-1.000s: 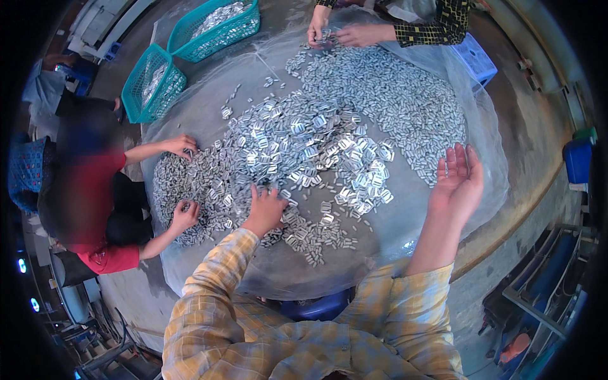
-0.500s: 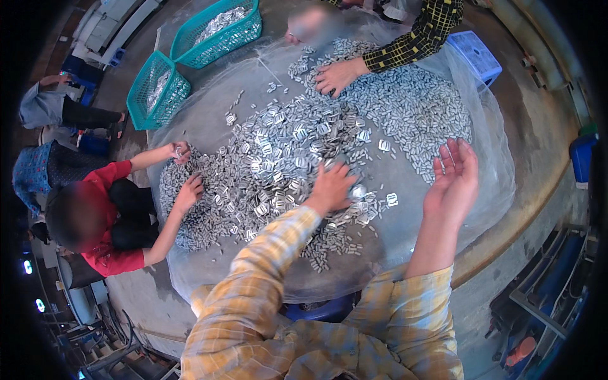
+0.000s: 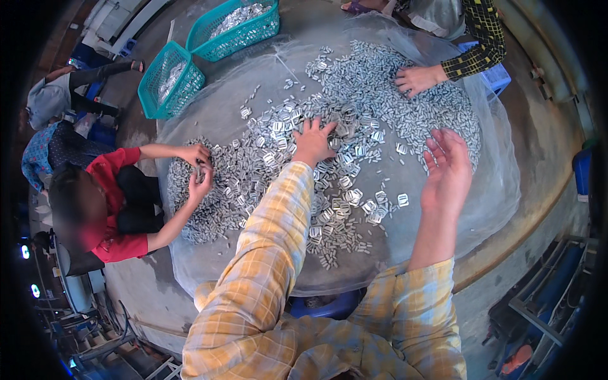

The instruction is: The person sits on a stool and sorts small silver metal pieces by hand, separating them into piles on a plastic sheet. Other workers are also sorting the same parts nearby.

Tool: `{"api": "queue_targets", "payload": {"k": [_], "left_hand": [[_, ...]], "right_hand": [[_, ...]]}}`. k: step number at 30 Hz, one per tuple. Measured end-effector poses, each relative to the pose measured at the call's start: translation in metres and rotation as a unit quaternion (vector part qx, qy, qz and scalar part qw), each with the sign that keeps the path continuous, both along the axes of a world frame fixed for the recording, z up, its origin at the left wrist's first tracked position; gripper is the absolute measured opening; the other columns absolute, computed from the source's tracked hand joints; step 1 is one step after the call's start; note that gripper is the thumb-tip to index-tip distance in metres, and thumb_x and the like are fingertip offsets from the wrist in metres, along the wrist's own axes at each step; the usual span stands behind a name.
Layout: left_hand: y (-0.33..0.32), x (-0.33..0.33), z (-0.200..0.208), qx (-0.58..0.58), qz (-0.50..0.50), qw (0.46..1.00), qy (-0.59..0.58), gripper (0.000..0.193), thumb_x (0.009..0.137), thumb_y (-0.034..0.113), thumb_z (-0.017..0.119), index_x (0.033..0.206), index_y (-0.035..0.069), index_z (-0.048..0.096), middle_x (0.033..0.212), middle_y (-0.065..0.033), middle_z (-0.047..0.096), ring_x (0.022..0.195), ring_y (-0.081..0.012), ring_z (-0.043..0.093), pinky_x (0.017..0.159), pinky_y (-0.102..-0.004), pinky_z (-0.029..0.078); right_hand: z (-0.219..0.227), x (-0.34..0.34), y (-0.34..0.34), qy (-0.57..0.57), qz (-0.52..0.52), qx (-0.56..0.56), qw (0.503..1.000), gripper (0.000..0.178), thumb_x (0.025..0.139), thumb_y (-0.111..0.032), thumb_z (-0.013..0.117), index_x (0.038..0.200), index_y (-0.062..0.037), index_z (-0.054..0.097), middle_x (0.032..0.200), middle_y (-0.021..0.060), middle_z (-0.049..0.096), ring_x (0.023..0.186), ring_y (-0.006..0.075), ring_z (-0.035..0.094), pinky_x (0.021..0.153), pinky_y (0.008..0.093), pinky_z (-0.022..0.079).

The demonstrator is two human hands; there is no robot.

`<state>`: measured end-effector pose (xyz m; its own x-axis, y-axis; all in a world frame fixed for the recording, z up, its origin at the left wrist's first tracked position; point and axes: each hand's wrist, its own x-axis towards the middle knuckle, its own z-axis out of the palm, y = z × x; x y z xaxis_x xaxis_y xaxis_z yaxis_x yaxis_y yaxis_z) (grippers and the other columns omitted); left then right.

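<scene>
My left hand (image 3: pixel 313 142) rests with fingers spread on a heap of silver slotted metal buckles (image 3: pixel 277 130), mixed with small metal pellets. My right hand (image 3: pixel 447 171) hovers over the right side of the sheet, palm turned up and fingers loosely bent apart, with nothing seen in it. Beyond it lies a broad spread of small grey metal pellets (image 3: pixel 443 114). Several loose buckles (image 3: pixel 378 208) lie between my two hands. All of this sits on a clear plastic sheet (image 3: pixel 430 234).
Across from me, another person's hand (image 3: pixel 418 79) touches the pellets. To the left, a person in red (image 3: pixel 123 164) handles small pieces with both hands. Two teal baskets (image 3: pixel 152 82) holding metal parts stand at the far left. A blue plastic stool (image 3: pixel 496 78) is at the far right.
My left hand has moved away from me and slightly left, onto the buckle heap. The far person's hand has shifted right over the pellets. The red-sleeved person's hands have come closer together.
</scene>
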<state>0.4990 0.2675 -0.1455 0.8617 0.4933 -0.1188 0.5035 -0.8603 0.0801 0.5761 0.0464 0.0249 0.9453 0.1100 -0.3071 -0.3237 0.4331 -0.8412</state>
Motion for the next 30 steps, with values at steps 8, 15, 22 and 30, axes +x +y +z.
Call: {"api": "queue_targets", "payload": {"k": [8, 15, 22, 30], "left_hand": [[-0.02, -0.123, -0.002, -0.028, -0.141, 0.988, 0.05, 0.057, 0.06, 0.026, 0.073, 0.113, 0.025, 0.051, 0.117, -0.0083, 0.044, 0.111, -0.0303, 0.041, 0.095, -0.0487, 0.032], [-0.003, -0.229, 0.012, -0.136, -0.027, 0.99, -0.022, 0.057, 0.057, 0.007, 0.073, 0.109, 0.02, 0.055, 0.115, -0.0086, 0.048, 0.109, -0.0305, 0.044, 0.091, -0.038, 0.039], [0.0, -0.281, 0.012, -0.323, 0.098, 0.929, -0.149, 0.063, 0.063, 0.002, 0.069, 0.121, 0.015, 0.05, 0.121, -0.0121, 0.051, 0.108, -0.0274, 0.051, 0.092, -0.0342, 0.041], [-0.02, -0.312, -0.024, -0.305, 0.264, 0.894, -0.195, 0.071, 0.058, 0.015, 0.077, 0.122, 0.011, 0.047, 0.118, -0.0155, 0.048, 0.104, -0.0273, 0.052, 0.089, -0.0329, 0.043]], "right_hand": [[-0.014, -0.004, 0.018, -0.032, 0.107, -0.073, 0.991, 0.015, 0.078, -0.016, 0.057, 0.09, -0.0059, 0.057, 0.086, 0.0006, 0.059, 0.077, 0.0085, 0.051, 0.07, 0.0217, 0.036], [-0.036, -0.033, 0.042, -0.183, 0.291, -0.204, 0.917, 0.015, 0.077, -0.015, 0.062, 0.086, -0.0035, 0.059, 0.079, 0.0017, 0.059, 0.07, 0.0089, 0.051, 0.063, 0.0233, 0.038], [-0.097, -0.083, 0.07, -0.289, 0.573, -0.521, 0.562, 0.046, 0.064, -0.036, 0.071, 0.096, -0.0053, 0.059, 0.093, 0.0152, 0.061, 0.095, 0.03, 0.057, 0.082, 0.0375, 0.044], [-0.193, -0.167, 0.069, -0.384, 0.52, -0.559, 0.519, 0.08, 0.052, -0.027, 0.082, 0.121, -0.0172, 0.042, 0.12, 0.0191, 0.037, 0.105, 0.0399, 0.044, 0.085, 0.0436, 0.043]]}}
